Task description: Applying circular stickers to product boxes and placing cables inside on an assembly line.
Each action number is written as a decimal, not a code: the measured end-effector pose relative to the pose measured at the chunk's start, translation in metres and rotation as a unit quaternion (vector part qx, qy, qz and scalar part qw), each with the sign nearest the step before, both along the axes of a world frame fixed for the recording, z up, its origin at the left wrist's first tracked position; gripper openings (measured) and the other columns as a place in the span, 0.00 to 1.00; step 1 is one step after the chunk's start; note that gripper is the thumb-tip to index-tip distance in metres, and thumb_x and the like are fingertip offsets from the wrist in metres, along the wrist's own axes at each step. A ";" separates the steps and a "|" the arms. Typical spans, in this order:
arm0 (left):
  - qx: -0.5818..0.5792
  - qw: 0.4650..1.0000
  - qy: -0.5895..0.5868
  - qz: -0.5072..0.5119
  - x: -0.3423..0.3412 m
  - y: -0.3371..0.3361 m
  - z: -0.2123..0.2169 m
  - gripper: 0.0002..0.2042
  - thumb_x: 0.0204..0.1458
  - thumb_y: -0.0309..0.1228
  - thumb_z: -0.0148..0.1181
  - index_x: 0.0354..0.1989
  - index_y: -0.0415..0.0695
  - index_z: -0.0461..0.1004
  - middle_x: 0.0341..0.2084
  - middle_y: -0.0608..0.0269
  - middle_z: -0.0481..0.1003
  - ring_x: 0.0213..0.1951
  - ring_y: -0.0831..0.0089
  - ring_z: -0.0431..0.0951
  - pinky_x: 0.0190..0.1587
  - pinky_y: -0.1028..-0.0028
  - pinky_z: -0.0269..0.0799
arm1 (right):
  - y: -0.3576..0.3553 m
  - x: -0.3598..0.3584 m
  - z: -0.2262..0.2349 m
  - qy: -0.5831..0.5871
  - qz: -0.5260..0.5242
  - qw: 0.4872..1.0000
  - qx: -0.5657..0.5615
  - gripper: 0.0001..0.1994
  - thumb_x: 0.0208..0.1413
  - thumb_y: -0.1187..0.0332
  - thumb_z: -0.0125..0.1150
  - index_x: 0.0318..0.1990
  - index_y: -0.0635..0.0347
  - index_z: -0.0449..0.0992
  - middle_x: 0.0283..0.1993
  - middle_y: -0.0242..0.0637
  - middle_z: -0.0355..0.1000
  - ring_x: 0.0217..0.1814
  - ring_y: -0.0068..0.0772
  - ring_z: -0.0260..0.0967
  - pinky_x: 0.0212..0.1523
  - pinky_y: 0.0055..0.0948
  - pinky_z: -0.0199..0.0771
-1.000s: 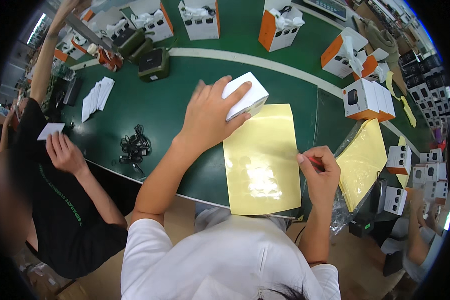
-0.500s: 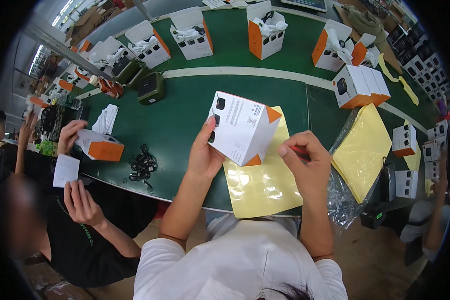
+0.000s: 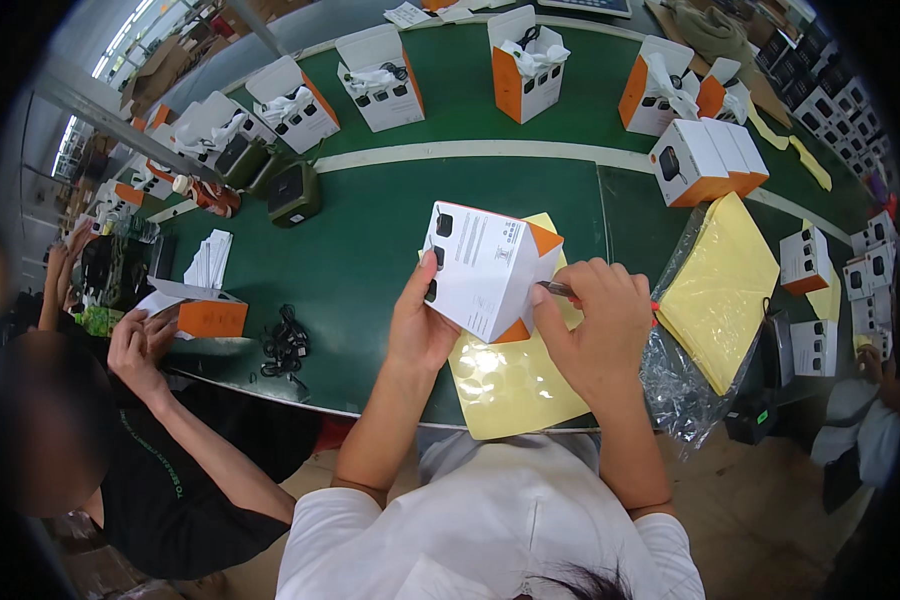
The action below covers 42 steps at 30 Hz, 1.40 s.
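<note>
My left hand [image 3: 422,325] grips a white and orange box [image 3: 478,270] by its left side, thumb on the printed face. The box is tilted above a yellow sheet [image 3: 515,390] that bears clear round stickers. Pinched in my right hand [image 3: 605,325] is a slim dark-tipped tool [image 3: 558,289]; most of it is hidden by my fingers, so its kind is unclear. Its tip is at the right end of the box, by the white flap between the orange corners.
Right of me lie a stack of yellow sheets [image 3: 720,290] and crumpled clear plastic [image 3: 680,390]. Closed boxes [image 3: 705,165] stand behind them. Open boxes [image 3: 380,95] line the far side. Black cables [image 3: 286,345] lie leftward, near a co-worker's hand [image 3: 135,350] and an orange-sided box [image 3: 213,318].
My right hand has moved left and up, bringing the tool to the box's end. The box has shifted slightly down. The co-worker's white paper has moved to their open box.
</note>
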<state>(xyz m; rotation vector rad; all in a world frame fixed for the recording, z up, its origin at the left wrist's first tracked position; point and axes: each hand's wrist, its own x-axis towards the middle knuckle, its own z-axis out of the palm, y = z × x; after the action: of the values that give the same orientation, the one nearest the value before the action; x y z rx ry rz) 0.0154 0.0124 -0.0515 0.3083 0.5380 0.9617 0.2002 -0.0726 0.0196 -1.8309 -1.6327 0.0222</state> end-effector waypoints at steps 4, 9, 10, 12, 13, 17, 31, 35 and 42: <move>-0.007 1.000 0.007 -0.003 0.002 -0.003 -0.001 0.21 0.68 0.43 0.54 0.64 0.45 0.69 0.59 0.60 0.75 0.60 0.66 0.77 0.61 0.61 0.74 | -0.003 0.000 0.005 0.005 0.012 1.000 -0.009 0.14 0.53 0.57 0.70 0.32 0.57 0.75 0.31 0.33 0.68 0.36 0.37 0.65 0.42 0.38 0.58; -0.009 0.999 -0.026 -0.031 0.000 -0.007 -0.011 0.23 0.68 0.44 0.53 0.65 0.44 0.68 0.61 0.58 0.74 0.61 0.62 0.76 0.63 0.57 0.72 | -0.005 0.003 0.011 -0.051 -0.022 0.998 -0.016 0.24 0.45 0.49 0.77 0.33 0.57 0.73 0.31 0.33 0.68 0.37 0.39 0.64 0.44 0.40 0.58; -0.008 0.997 -0.053 -0.049 -0.001 -0.008 -0.014 0.24 0.68 0.45 0.52 0.66 0.45 0.67 0.61 0.58 0.74 0.61 0.61 0.75 0.64 0.56 0.72 | -0.004 0.004 0.015 -0.051 -0.021 0.998 -0.015 0.24 0.45 0.49 0.77 0.33 0.57 0.73 0.31 0.33 0.68 0.37 0.39 0.64 0.44 0.40 0.58; -0.031 0.995 -0.073 -0.058 -0.001 -0.012 -0.016 0.24 0.68 0.45 0.52 0.66 0.45 0.67 0.62 0.57 0.73 0.61 0.60 0.75 0.64 0.55 0.71 | -0.003 0.008 0.020 -0.057 -0.035 0.997 -0.038 0.28 0.44 0.40 0.75 0.34 0.56 0.72 0.32 0.35 0.68 0.37 0.38 0.64 0.42 0.40 0.59; -0.054 0.992 -0.094 -0.067 0.000 -0.014 -0.016 0.24 0.68 0.45 0.52 0.67 0.45 0.67 0.62 0.57 0.73 0.62 0.59 0.75 0.65 0.55 0.70 | -0.004 0.010 0.019 -0.057 -0.035 0.997 -0.037 0.28 0.44 0.40 0.75 0.34 0.56 0.72 0.32 0.35 0.68 0.37 0.38 0.64 0.42 0.40 0.59; -0.052 0.985 -0.139 -0.085 0.006 -0.020 -0.018 0.24 0.68 0.45 0.52 0.66 0.45 0.68 0.62 0.56 0.73 0.62 0.59 0.74 0.65 0.55 0.70 | -0.004 0.014 -0.007 0.348 0.022 0.931 -0.108 0.27 0.43 0.50 0.82 0.37 0.58 0.71 0.33 0.28 0.67 0.35 0.24 0.63 0.37 0.28 0.63; 0.372 0.864 0.340 0.011 0.069 0.051 0.031 0.30 0.58 0.36 0.68 0.69 0.41 0.68 0.57 0.54 0.73 0.56 0.69 0.75 0.57 0.72 0.71 | -0.034 0.018 -0.079 0.816 -0.022 0.571 -0.084 0.20 0.64 0.66 0.61 0.59 0.59 0.65 0.37 0.27 0.68 0.34 0.18 0.66 0.40 0.29 0.74; 0.463 0.767 0.443 0.037 0.170 0.099 0.004 0.36 0.51 0.41 0.71 0.66 0.33 0.68 0.44 0.42 0.73 0.49 0.53 0.75 0.55 0.63 0.70 | -0.039 0.024 -0.087 0.848 -0.032 0.526 -0.055 0.16 0.65 0.68 0.58 0.57 0.56 0.67 0.37 0.28 0.69 0.34 0.21 0.68 0.41 0.36 0.76; 0.459 0.830 0.304 -0.089 0.286 0.066 -0.001 0.37 0.54 0.37 0.68 0.71 0.36 0.61 0.57 0.44 0.66 0.54 0.57 0.73 0.59 0.65 0.69 | -0.043 0.040 -0.109 0.873 -0.038 0.486 -0.031 0.13 0.66 0.69 0.54 0.56 0.56 0.68 0.37 0.30 0.70 0.37 0.24 0.69 0.46 0.45 0.76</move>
<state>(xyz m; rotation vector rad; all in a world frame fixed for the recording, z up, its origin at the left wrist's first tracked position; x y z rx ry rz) 0.3016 0.0788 -0.0521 1.5532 0.5690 0.8726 0.2406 -0.1159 -0.0898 -0.8239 0.0379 1.3944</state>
